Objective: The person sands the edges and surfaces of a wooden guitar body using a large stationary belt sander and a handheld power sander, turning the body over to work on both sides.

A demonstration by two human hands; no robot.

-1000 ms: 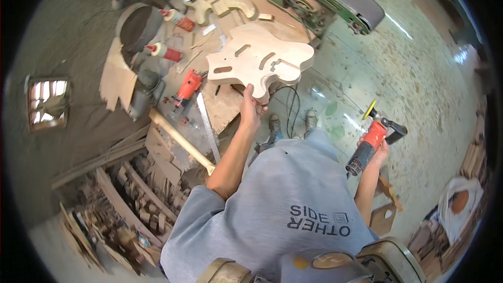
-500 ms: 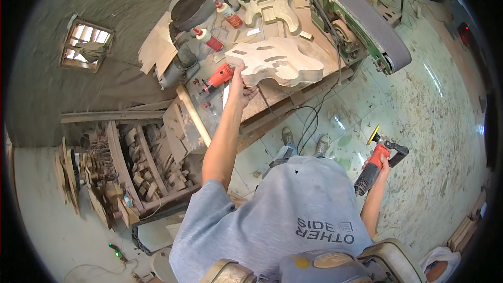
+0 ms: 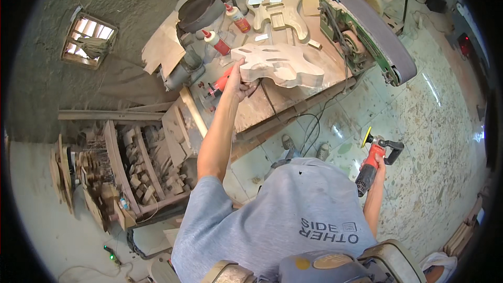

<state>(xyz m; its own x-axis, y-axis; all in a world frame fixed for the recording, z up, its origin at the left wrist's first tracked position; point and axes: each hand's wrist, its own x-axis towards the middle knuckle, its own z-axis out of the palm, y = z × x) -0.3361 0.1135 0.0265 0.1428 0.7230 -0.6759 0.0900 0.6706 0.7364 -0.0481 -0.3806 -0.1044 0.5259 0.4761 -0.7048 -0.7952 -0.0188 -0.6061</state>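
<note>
My left hand [image 3: 242, 88] grips the near left end of a pale wooden guitar body [image 3: 290, 58] with routed cavities, held over the front of the workbench [image 3: 262, 115]. Well off to the right, my right hand [image 3: 379, 170] is wrapped round a red and black handheld disc sander [image 3: 375, 153]. Its yellow-edged pad [image 3: 366, 137] points up and left, apart from the wood, and a black side handle sticks out right. Partly behind my left forearm lies a red power tool [image 3: 220, 83] on the bench. Some fingers of both hands are hidden.
A second guitar body [image 3: 293, 8] lies farther back, near two red-capped glue bottles [image 3: 238, 18] [image 3: 217, 43]. The green belt sander [image 3: 377, 36] stands at the bench's right end. Black cords [image 3: 313, 120] hang down to the floor. Left of me, a rack [image 3: 116, 157] holds wood offcuts.
The view has shifted slightly, so the bench sits farther right in the picture. Against it, the held guitar body has moved a little left. The sander has turned and moved slightly left.
</note>
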